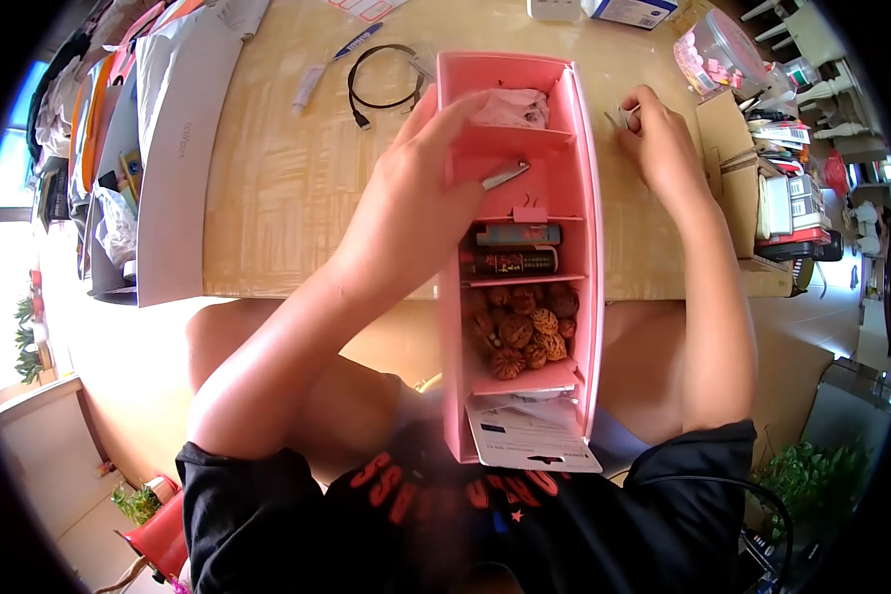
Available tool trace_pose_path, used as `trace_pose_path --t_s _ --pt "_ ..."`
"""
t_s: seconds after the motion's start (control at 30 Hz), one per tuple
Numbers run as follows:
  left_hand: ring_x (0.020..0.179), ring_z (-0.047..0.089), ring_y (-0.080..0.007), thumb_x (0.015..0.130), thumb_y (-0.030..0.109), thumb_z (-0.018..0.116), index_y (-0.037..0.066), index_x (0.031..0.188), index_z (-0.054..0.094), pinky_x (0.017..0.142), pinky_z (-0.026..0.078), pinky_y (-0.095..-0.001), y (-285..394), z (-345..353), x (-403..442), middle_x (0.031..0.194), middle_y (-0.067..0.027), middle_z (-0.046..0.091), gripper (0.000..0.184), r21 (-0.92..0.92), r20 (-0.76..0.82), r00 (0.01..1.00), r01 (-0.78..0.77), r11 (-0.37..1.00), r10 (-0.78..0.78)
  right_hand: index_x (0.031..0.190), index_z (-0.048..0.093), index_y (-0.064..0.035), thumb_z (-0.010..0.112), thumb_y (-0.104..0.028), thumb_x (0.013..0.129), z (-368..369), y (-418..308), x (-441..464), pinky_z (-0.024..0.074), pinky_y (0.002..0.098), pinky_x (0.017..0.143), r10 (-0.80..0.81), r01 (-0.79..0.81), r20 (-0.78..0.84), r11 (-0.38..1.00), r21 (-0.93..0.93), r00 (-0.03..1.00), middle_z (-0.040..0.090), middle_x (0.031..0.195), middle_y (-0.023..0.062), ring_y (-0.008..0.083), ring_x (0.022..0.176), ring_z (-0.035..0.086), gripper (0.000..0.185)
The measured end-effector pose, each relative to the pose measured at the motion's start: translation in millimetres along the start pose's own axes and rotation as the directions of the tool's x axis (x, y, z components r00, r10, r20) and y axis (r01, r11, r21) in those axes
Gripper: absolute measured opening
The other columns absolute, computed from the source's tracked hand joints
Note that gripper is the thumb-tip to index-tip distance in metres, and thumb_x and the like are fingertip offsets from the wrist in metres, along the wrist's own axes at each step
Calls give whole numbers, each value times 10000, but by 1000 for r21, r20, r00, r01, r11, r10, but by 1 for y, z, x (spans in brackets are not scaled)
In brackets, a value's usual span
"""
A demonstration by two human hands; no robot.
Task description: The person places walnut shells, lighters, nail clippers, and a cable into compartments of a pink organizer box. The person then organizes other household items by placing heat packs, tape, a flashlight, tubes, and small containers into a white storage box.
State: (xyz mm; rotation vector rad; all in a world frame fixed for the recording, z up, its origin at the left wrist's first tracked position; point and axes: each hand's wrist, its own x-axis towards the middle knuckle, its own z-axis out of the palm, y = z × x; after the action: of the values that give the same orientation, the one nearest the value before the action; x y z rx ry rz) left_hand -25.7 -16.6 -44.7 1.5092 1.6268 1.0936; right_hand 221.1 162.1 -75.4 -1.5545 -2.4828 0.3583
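A long pink organizer box (586,297) with several compartments lies lengthwise, its near end past the table edge over my lap. My left hand (421,188) grips its left wall, fingers bent over the rim. Crumpled white paper (515,109) is in the far compartment. Beside my left thumb a nail clipper (506,175) rests in the second one. Two tubes (518,260), several carved nuts or seeds (516,330) and a white packaging card (535,436) fill the nearer compartments. Right of the box, my right hand (655,139) pinches a small pale object, too small to name.
A black cable (354,94), a blue-capped pen (358,40) and a whitish tube (308,87) lie on the wooden table (267,198). A clear tub (718,54) and a full cardboard box (728,178) stand right. A white box (183,148) stands left.
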Motion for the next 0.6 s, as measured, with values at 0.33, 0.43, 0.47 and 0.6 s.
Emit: trace_pose_path --t_s 0.33,0.43,0.47,0.6 --pt "1447 409 -393 911 61 674 90 1506 455 1158 392 -496 -6 -10 -19 1565 -219 396 635 158 6 993 -120 980 121 1306 589 -13 547 -108 1072 -46 -70 -49 465 268 892 -313 244 -78 536 808 946 611 1101 16 89 956 566 257" --pt "1427 446 -344 935 115 707 89 1468 512 1153 391 -480 -8 -5 -18 1545 -189 442 568 211 -80 983 -146 966 166 1267 589 5 538 -116 1073 -48 -95 -57 434 258 910 -383 319 -162 394 862 910 606 1122 25 86 967 542 234" --pt "1410 465 -336 938 132 714 81 1449 534 1143 398 -470 -9 -4 -18 1536 -190 452 545 206 -117 977 -149 967 176 1248 592 8 542 -119 1070 -47 -98 -59 428 252 910 -398 342 -193 346 874 897 608 1130 25 80 964 536 224" --pt "1232 565 -222 1011 147 643 5 1351 616 1037 448 -392 -3 -11 -14 1349 -161 615 369 202 -111 910 -372 906 399 1181 600 -5 581 -137 1052 -44 -100 -69 427 226 885 -422 209 -48 345 915 906 622 1112 17 62 953 542 186"
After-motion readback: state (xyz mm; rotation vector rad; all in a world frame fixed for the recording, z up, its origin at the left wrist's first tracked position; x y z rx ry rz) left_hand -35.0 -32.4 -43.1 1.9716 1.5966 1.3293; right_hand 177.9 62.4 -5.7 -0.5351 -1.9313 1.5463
